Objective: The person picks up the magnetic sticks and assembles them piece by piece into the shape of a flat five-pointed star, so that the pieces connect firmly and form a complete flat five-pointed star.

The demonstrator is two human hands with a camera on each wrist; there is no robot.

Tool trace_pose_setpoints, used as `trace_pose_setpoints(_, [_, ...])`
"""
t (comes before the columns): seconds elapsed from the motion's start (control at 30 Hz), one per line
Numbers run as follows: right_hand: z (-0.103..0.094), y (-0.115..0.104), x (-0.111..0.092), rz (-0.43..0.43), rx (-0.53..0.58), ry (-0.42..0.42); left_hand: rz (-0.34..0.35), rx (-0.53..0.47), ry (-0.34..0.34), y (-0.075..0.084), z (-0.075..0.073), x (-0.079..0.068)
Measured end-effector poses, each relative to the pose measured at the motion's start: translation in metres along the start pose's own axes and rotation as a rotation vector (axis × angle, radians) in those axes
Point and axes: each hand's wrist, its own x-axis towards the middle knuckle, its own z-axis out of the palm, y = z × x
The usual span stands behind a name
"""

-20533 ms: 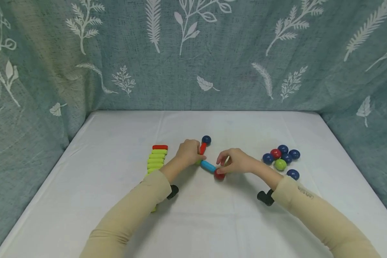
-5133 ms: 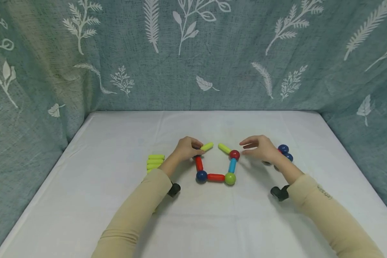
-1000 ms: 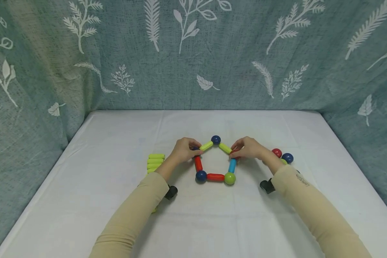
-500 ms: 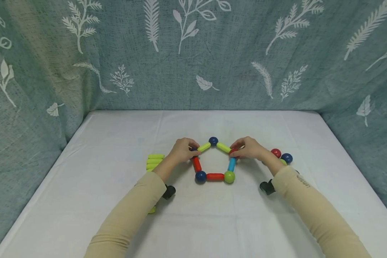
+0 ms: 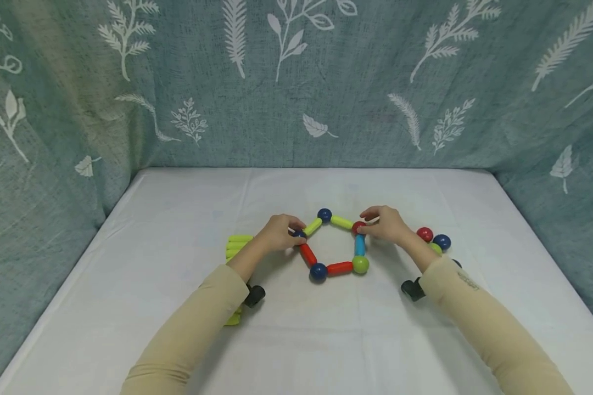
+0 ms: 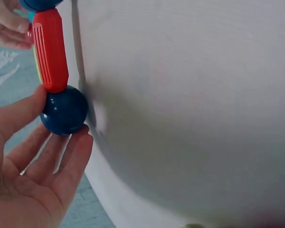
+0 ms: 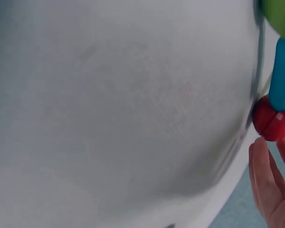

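A five-sided ring of magnetic building rods and balls lies between the hands. My left hand (image 5: pixel 279 233) pinches the dark blue ball (image 6: pixel 64 111) at its left corner, thumb on one side and fingertips beneath in the left wrist view. My right hand (image 5: pixel 385 224) has its fingers extended, tips touching the red ball (image 7: pixel 271 118) at the right corner. Another blue ball (image 5: pixel 324 215) tops the ring between two lime rods (image 5: pixel 342 222). Along the near side, a red rod (image 5: pixel 340 268) joins a blue ball (image 5: pixel 318 272) to a green ball (image 5: pixel 360 264); a light blue rod (image 5: pixel 359 245) rises from the green one.
A column of lime rods (image 5: pixel 239 239) lies at left, partly under the left forearm. Loose balls, including a red one (image 5: pixel 424 235) and a blue one (image 5: pixel 442 242), sit beyond the right wrist. A patterned curtain (image 5: pixel 296 109) hangs behind the white table (image 5: pixel 188 208).
The chain has grown into a ring, with a blue ball now between the lime rods. Within the last half second its near side shifted right and the right-hand fingers spread off the red ball.
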Motion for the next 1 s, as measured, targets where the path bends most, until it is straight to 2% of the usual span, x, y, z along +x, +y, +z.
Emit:
trace_pose_setpoints(0.2, [0.001,-0.002,-0.017,-0.074,-0.009,-0.007,-0.040,0.076,0.012,0.002,0.002,-0.006])
trace_pose_setpoints(0.3, [0.004,-0.002,-0.027,-0.120,-0.025,-0.056,-0.051,0.087,0.017,0.003,0.002,-0.009])
trace_pose_setpoints(0.5, [0.006,-0.001,-0.036,-0.160,-0.035,-0.155,-0.061,0.083,0.019,0.004,0.000,-0.017])
trace_pose_setpoints(0.83, [0.004,0.004,-0.033,-0.153,-0.020,-0.136,-0.038,0.083,0.020,0.005,0.001,-0.022])
trace_pose_setpoints(1.0, [0.007,0.005,-0.032,-0.134,0.003,-0.149,-0.003,0.120,-0.010,-0.001,-0.008,-0.025])
